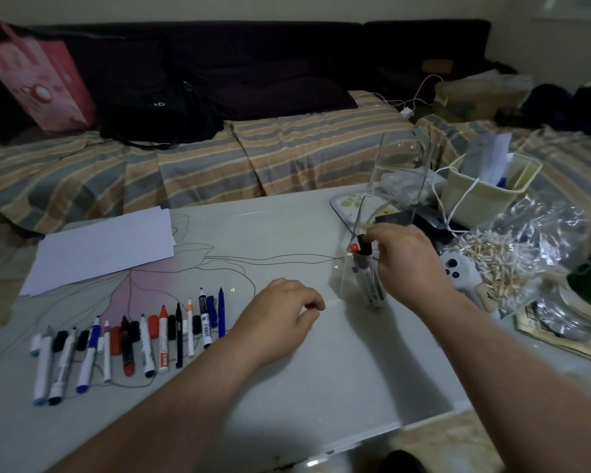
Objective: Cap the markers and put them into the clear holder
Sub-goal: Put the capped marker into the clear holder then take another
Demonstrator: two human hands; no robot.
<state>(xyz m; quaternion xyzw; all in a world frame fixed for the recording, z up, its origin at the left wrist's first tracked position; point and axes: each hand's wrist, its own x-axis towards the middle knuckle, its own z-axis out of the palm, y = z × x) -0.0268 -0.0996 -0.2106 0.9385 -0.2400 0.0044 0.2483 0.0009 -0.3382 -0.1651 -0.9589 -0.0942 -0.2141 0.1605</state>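
Landmark: tall clear plastic holder [350,278], upright on the pale glossy tabletop [287,370], toward its right side.

Inside the holder: two markers standing on end, one black-capped marker [365,248] and one red-capped marker [354,247], tops near the holder's lower front rim.

Right hand [406,264]: over the holder's opening, fingers closed together on the top of the black-capped marker, which stands inside the holder.

Left hand [280,315]: resting on the tabletop just left of the holder, fingers curled loosely inward, holding nothing.

Far left of the holder: row of uncapped markers [127,343] lying side by side on the tabletop, tips pointing away from the person, with loose caps [152,326] in black, red and blue lying among them. Barrels mostly white, some black, one dark blue.

Beyond that row, further left of the holder: stack of white paper sheets [103,247], lying flat.

Right of the holder: clear plastic bag of cotton swabs [498,264]; behind it a cream rectangular basket [481,196] with a white cord draped over it.

Behind the holder, past the table edge: striped sofa cover [219,155], with a black bag [157,110] and a pink paper bag [38,76] on it.
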